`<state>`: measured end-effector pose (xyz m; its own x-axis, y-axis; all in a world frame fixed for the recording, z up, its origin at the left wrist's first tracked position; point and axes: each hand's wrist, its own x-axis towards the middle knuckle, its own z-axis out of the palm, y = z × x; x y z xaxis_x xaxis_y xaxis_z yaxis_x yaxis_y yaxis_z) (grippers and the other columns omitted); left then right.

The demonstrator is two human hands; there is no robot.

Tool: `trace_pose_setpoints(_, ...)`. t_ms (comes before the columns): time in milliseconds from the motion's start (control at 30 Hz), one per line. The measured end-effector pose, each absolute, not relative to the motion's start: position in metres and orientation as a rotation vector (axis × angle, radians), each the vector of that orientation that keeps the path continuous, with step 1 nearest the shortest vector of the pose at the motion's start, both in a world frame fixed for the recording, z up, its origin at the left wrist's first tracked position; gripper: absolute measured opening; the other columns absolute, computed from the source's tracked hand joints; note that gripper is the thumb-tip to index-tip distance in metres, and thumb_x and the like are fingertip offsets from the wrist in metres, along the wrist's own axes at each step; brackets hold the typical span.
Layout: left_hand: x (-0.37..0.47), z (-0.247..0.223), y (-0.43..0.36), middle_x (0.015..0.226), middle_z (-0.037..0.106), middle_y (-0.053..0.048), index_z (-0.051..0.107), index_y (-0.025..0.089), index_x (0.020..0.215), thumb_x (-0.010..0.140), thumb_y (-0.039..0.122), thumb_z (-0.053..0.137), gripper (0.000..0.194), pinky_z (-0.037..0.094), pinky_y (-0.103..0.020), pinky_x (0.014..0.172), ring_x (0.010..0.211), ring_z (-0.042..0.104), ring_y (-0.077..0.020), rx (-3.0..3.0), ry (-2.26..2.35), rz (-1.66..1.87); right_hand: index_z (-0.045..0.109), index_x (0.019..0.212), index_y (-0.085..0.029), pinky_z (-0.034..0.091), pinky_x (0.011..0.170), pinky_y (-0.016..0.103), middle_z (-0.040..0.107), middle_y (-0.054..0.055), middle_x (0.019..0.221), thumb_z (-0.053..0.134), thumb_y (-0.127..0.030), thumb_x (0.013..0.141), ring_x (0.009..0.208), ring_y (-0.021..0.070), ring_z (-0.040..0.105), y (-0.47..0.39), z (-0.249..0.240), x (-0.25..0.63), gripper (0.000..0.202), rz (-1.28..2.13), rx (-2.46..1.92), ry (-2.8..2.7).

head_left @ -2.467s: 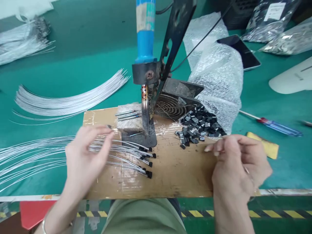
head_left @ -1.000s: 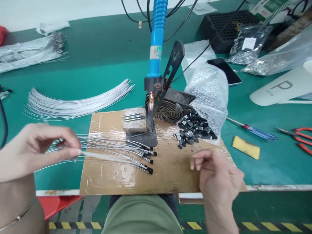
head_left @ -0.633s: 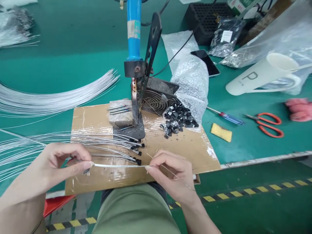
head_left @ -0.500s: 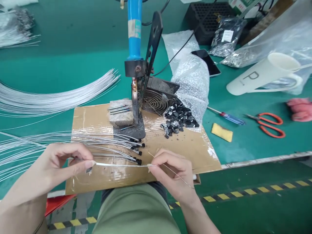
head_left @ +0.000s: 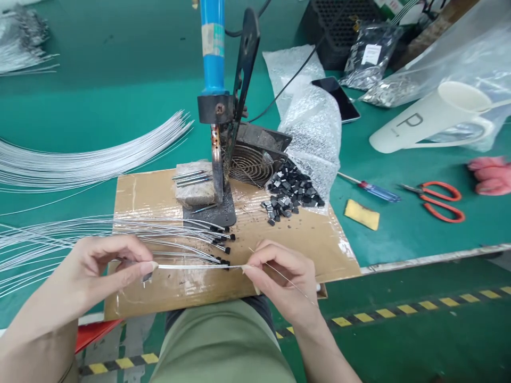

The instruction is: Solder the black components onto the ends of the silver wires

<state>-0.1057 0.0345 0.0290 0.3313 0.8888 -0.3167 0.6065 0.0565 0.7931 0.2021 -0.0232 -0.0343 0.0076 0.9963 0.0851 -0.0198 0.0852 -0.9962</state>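
My left hand (head_left: 107, 268) is closed in a pinch on a white wire (head_left: 199, 266), with a small dark connector (head_left: 147, 277) under the thumb tip. The wire runs straight across to my right hand (head_left: 283, 282), whose thumb and forefinger pinch its other end. A thin solder wire (head_left: 293, 284) also passes through the right fingers and trails over the palm. Beyond my hands, several white wires with black connectors (head_left: 223, 236) lie on cardboard (head_left: 255, 282). Behind them stands a blue-handled soldering iron (head_left: 213, 58), tip down in a stand.
A heap of black connectors (head_left: 293, 186) spills from a bubble-wrap bag (head_left: 315, 133), beside a fan (head_left: 251, 165). A bundle of white wires (head_left: 99, 162) lies left. Rightward are a screwdriver (head_left: 379, 191), yellow sponge (head_left: 361, 214), orange-handled scissors (head_left: 439, 199) and white mug (head_left: 431, 119).
The view has shifted slightly. Both hands keep their pinches, and the stretched wire between them lies nearly level now.
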Motion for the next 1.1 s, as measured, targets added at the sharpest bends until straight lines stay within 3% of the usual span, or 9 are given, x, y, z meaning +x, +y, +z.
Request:
trace_pose_setpoints(167,-0.096,0.028,0.035,0.061,0.07,-0.001,0.081,0.03,0.072,0.083,0.034,0.078,0.012,0.043,-0.023,0.046,0.051,0.056,-0.015,1.589,1.381,0.388,0.072,0.072,-0.02,0.039,0.052,0.027,0.064,0.0,0.062,0.079,-0.023,0.09,0.056,0.0133,0.054,-0.022,-0.037,0.196,0.02,1.229,-1.07,-1.221)
trace_pose_setpoints(433,-0.082,0.029,0.024,0.063,0.069,-0.002,0.08,0.028,0.071,0.082,0.041,0.078,0.017,0.039,-0.027,0.051,0.057,0.052,-0.016,1.453,1.437,0.364,0.073,0.071,-0.02,0.039,0.051,0.027,0.061,-0.002,0.057,0.081,-0.024,0.088,0.054,0.0126,0.052,-0.019,-0.038,0.186,0.018,1.361,-1.021,-1.129)
trace_pose_setpoints(767,-0.084,0.023,0.024,0.064,0.066,0.0,0.076,0.026,0.071,0.086,0.035,0.077,0.018,0.039,-0.024,0.051,0.059,0.055,-0.0148,1.468,1.343,0.355,0.072,0.073,-0.02,0.04,0.052,0.026,0.063,-0.001,0.065,0.083,-0.024,0.086,0.057,0.0128,0.053,-0.018,-0.04,0.189,0.018,1.386,-1.008,-1.151)
trace_pose_setpoints(1000,-0.08,0.026,0.029,0.061,0.065,-0.001,0.074,0.026,0.069,0.089,0.038,0.074,0.023,0.04,-0.025,0.049,0.055,0.054,-0.0153,1.541,1.306,0.33,0.072,0.074,-0.02,0.04,0.055,0.027,0.062,0.0,0.068,0.078,-0.026,0.091,0.061,0.0139,0.053,-0.017,-0.036,0.194,0.019,1.377,-0.985,-1.214)
trace_pose_setpoints(1100,-0.069,0.027,0.027,0.072,0.074,-0.002,0.078,0.029,0.081,0.087,0.038,0.076,0.011,0.047,-0.025,0.052,0.061,0.063,-0.018,1.64,1.32,0.372,0.071,0.074,-0.02,0.04,0.056,0.028,0.061,-0.001,0.067,0.075,-0.026,0.093,0.061,0.0141,0.053,-0.017,-0.035,0.193,0.021,1.364,-1.003,-1.266)
